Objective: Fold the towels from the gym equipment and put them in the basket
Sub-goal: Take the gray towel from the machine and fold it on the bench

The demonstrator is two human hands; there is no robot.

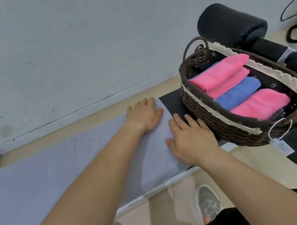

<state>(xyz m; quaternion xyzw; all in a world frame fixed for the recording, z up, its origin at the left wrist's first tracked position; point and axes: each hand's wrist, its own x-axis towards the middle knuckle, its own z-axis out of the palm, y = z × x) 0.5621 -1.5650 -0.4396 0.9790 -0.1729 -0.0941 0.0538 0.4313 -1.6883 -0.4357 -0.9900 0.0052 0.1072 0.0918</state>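
**inspection note: grey towel being flattened on bench, basket part filled**

the grey towel (pixel 54 168) is lying lengthwise along the padded bench (pixel 171 100), covering it from the left edge of view almost to the basket (pixel 203 114). its right end is looking doubled over, with a layer edge running across the cloth near the wrists.

the left hand (pixel 145 114) is resting palm down on the far right corner of the towel, fingers straight and spread, gripping nothing. the right hand (pixel 190 140) is lying flat on the near right end, fingers likewise extended, their tips reaching past the towel's edge onto the bare black pad, just beside the basket wall. judged purpose: both palms are pressing the layer flat and squaring its edge before the next fold.

the basket is sitting on the right part of the bench, close to the work so a finished towel needs only a short carry. inside, a pink towel (pixel 220 75), a blue towel (pixel 239 94) and another pink towel (pixel 261 105) are lying folded side by side. a paper tag (pixel 281 145) is hanging from its near rim.

a black foam roller (pixel 231 24) is standing beyond the basket. a shoe (pixel 208 203) is showing on the floor below.

assessment: the task is well advanced; this towel is not yet folded small enough to fit.
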